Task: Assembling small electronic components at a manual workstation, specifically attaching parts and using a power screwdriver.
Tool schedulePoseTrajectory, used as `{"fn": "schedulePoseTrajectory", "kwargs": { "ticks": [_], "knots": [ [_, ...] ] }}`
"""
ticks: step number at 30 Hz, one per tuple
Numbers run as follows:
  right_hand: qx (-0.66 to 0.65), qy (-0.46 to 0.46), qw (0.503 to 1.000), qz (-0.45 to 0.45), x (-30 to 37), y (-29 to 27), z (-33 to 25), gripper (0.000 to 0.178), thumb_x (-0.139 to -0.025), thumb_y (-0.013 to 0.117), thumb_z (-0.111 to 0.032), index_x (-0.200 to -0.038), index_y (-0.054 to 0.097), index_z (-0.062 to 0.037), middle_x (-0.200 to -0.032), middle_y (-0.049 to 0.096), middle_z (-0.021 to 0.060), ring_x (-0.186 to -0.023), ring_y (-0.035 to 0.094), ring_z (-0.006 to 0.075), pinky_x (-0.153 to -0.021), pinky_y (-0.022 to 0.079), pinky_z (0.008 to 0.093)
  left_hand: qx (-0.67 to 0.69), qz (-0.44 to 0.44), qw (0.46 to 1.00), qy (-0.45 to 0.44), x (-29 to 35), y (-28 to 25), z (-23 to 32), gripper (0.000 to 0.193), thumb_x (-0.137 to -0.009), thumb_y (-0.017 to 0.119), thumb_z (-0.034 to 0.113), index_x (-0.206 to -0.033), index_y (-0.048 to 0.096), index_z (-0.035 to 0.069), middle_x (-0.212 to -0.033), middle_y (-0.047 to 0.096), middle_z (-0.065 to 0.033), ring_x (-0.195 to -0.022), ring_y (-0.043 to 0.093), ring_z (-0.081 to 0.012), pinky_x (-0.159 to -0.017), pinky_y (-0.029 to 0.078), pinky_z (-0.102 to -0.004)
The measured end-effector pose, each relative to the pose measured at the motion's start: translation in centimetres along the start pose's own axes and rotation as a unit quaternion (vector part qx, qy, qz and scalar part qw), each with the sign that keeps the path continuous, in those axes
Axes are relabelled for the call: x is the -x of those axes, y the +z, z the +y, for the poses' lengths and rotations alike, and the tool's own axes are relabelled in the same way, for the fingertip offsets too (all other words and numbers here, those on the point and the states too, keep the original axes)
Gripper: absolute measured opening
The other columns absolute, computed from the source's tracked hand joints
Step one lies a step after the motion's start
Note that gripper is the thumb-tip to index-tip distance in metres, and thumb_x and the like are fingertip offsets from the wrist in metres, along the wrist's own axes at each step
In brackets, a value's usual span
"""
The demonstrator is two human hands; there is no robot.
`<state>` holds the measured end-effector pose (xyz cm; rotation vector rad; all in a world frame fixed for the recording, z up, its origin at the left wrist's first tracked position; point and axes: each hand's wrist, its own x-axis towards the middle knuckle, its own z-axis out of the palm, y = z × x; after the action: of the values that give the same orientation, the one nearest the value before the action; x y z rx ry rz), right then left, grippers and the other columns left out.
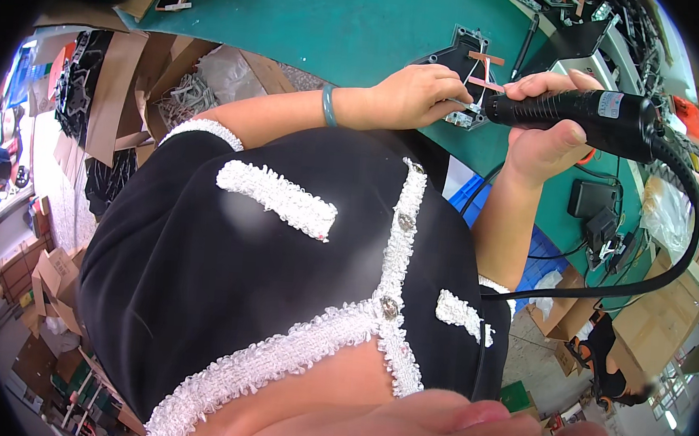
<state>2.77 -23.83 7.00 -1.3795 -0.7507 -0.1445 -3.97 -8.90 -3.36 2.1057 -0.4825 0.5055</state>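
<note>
Evidently the thing in use is a thick black power tool [615, 123], held level over the near edge of a green bench [339, 23], its nose toward the left. It looks hard and stiff, probably fairly heavy for its size, with its ribbed front likely the surest place to grip; the single black cable [691, 254] at its back would likely drag on it.

The right hand [547, 122] wraps this tool, fingers above and thumb below. The left hand [423, 97], a bangle [329, 105] on its wrist, has its fingertips drawn together beside the tool's nose, touching or very near small metal pieces; I cannot tell whether it pinches one.

Under and just beyond the hands lies one black molded part [464, 46], seemingly light and rigid, better held by its frame than by the thin strips over it. Two copper-colored strips can be counted: an upper strip [487, 58] and a lower strip [486, 84].

Farther out, beyond the right hand, are one dark pen [527, 44] and one boxy metal-edged device [580, 52].
</note>
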Motion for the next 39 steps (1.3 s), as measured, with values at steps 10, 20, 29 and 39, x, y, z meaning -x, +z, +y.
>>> {"fn": "schedulePoseTrajectory", "kwargs": {
  "ticks": [10,20,29,39],
  "knots": [
    [-0.008,-0.001,1.0,-0.001,0.2,-0.1,0.5,0.082,-0.08,0.057,-0.073,-0.115,0.045,0.0005,-0.076,0.06,0.0145,-0.062,0.061,0.0224,-0.058,0.056,0.0363,0.011,-0.007,1.0,0.0,-0.3,0.1,0.0,0.016,-0.084,0.07,0.012,-0.098,0.067,0.006,-0.084,0.064,-0.0089,-0.08,0.062,-0.0287,-0.073,0.05,-0.0396],
    [0.043,-0.119,0.962,0.242,-4.8,-10.4,-0.5,0.091,-0.081,0.037,-0.083,-0.118,0.042,-0.0009,-0.068,0.06,0.0122,-0.054,0.061,0.026,-0.055,0.058,0.0423,0.056,-0.102,0.993,0.017,-1.1,-1.9,-1.6,0.023,-0.083,0.072,0.011,-0.105,0.068,0.007,-0.096,0.065,-0.0089,-0.089,0.063,-0.0266,-0.077,0.052,-0.0368],
    [0.098,-0.068,0.979,0.167,-5.4,-8.5,0.3,0.085,-0.084,0.05,-0.075,-0.118,0.043,0.0027,-0.071,0.059,0.0154,-0.057,0.059,0.0248,-0.056,0.057,0.0437,0.079,-0.02,0.994,-0.07,0.0,-2.3,-0.3,0.029,-0.077,0.077,0.008,-0.104,0.066,0.007,-0.093,0.061,-0.0044,-0.078,0.06,-0.0166,-0.07,0.051,-0.0289],
    [-0.112,-0.022,0.989,0.093,-0.1,-1.9,0.2,0.085,-0.079,0.045,-0.081,-0.123,0.044,-0.0084,-0.074,0.062,0.0118,-0.062,0.06,0.0251,-0.058,0.055,0.0418,0.092,-0.014,0.993,-0.079,0.2,-1.9,-1.2,0.019,-0.08,0.076,0.014,-0.094,0.068,0.003,-0.093,0.063,-0.0083,-0.082,0.065,-0.0236,-0.073,0.054,-0.0342]
  ]
}}
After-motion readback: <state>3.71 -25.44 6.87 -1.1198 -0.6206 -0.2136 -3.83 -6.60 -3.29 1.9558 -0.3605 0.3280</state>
